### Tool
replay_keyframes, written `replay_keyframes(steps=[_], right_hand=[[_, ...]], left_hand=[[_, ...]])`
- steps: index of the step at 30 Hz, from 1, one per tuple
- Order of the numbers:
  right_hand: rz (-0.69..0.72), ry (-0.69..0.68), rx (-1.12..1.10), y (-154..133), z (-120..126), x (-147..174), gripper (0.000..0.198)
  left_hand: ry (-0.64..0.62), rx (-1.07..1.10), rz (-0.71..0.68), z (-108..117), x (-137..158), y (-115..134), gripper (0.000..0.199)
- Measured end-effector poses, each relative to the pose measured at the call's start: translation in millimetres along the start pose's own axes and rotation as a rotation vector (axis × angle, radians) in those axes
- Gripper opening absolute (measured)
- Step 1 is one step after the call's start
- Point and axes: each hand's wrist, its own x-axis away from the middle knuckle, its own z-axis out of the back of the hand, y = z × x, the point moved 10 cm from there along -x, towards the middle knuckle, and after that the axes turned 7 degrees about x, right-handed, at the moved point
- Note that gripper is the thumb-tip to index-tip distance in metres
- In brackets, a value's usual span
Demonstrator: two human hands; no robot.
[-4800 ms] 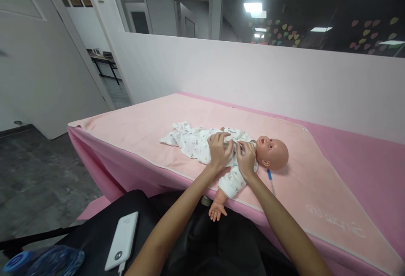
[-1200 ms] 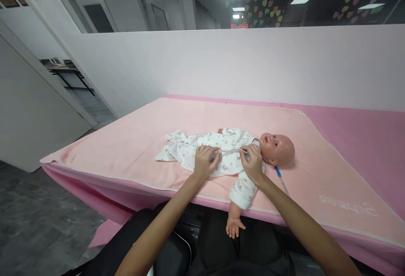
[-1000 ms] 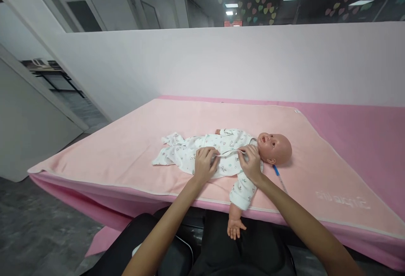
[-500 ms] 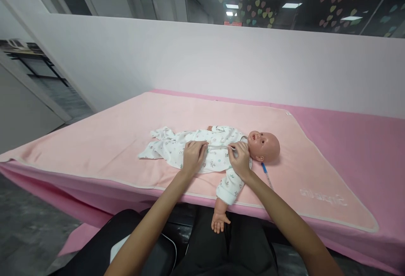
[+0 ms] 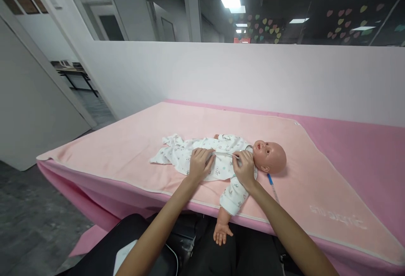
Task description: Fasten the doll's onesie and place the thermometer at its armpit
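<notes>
A baby doll (image 5: 270, 158) lies on its back with its head to the right, dressed in a white printed romper (image 5: 182, 154). My left hand (image 5: 201, 164) pinches the romper's front edge at the belly. Closer to the neck, my right hand (image 5: 245, 168) pinches the same edge, which stretches as a pale strip between my fingers. One doll arm (image 5: 223, 225) hangs over the table's front edge. The romper's legs trail flat to the left. What lies under my fingertips is hidden.
A peach blanket (image 5: 126, 145) covers the table over a pink cloth (image 5: 363, 149). Beside the doll's head lies a thin stick with a blue end (image 5: 270, 179). A white partition (image 5: 237, 78) rises behind. Below the front edge is a black seat (image 5: 139, 234).
My view has shifted, so the scene sits lower and further right. Both hands keep their pinch on the romper's edge, and the doll stays in the same pose.
</notes>
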Motion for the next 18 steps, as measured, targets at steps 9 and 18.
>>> replay_keyframes(steps=[9, 18], right_hand=[[-0.001, -0.012, 0.008, 0, -2, 1, 0.015], [0.236, -0.198, 0.229, -27, -5, 4, 0.023]], left_hand=[[-0.013, 0.026, 0.027, 1, -2, -1, 0.019], [0.213, 0.003, 0.12, 25, -25, -7, 0.019]])
